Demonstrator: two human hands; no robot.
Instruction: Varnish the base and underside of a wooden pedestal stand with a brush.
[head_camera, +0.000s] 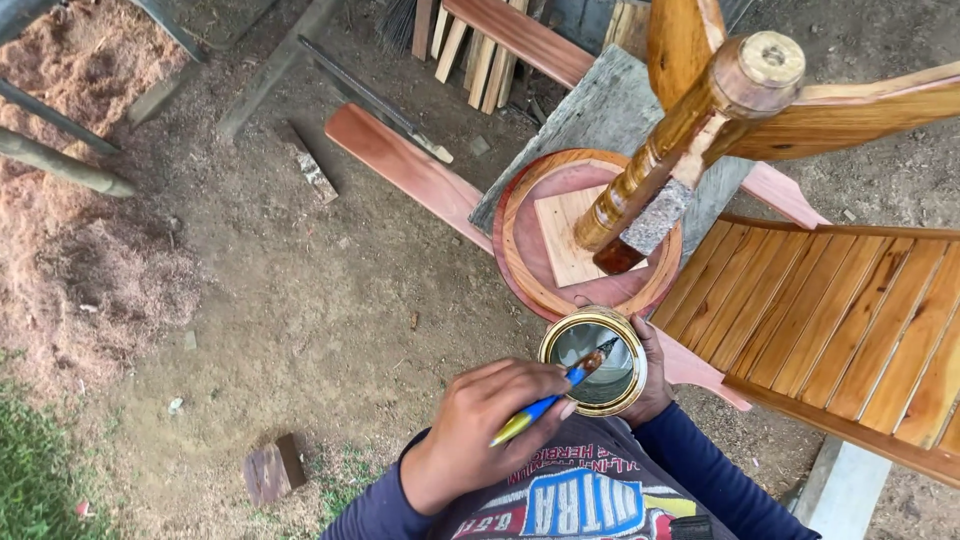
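Seen from above, the person's left hand (480, 425) has its fingers closed around a blue and yellow brush (553, 398), held like a pen, its dark tip dipped into an open tin (594, 360). The right hand (655, 375) cups that tin from beneath, fingers wrapped around its far side; the tin has a gold rim and clear liquid inside. Just beyond the tin lies a round wooden ring (520, 255) with a pale square board inside it. A varnished chair leg (690, 120) rises above the ring. To the right is a slatted wooden panel (850, 320). Bare dirt and sawdust (90, 200) spread to the left.
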